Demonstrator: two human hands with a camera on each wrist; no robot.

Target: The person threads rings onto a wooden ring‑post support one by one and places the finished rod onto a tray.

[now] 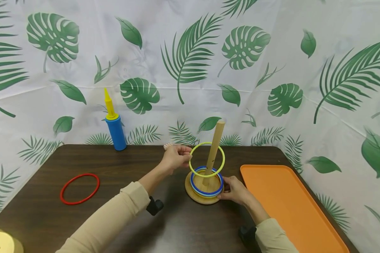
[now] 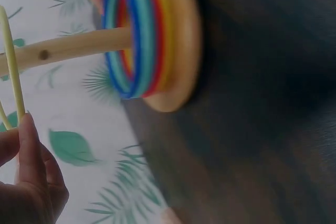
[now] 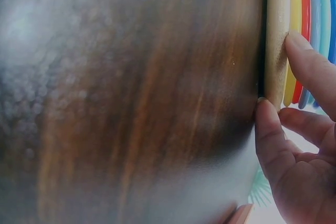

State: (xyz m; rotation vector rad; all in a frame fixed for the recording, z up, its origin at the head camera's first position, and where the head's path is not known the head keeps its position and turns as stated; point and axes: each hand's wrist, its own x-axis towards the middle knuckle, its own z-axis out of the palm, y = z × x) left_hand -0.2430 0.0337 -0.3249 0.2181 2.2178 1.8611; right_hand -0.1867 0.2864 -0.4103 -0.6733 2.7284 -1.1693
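Note:
My left hand [image 1: 174, 158] pinches a light yellow ring [image 1: 224, 159] by its left side, between thumb and fingertips. The ring hangs tilted around the upright wooden peg [image 1: 213, 147], raised above the other rings. Stacked low around that peg are several rings, a dark blue ring [image 1: 209, 194] on top, with light blue, red and yellow [image 3: 295, 14] ones beneath. They sit on the round wooden base [image 1: 189, 188]. My right hand [image 1: 239, 191] holds the right edge of the base, its fingertips on the rim in the right wrist view.
A red ring [image 1: 80, 202] lies on the dark table [image 1: 126, 232] at the left. A blue and yellow hand pump [image 1: 116, 133] stands at the back. To the right is an orange tray [image 1: 285, 200]. A pale yellow object [image 1: 3, 242] shows at the lower left. Behind hangs a leaf-print cloth [image 1: 190, 116].

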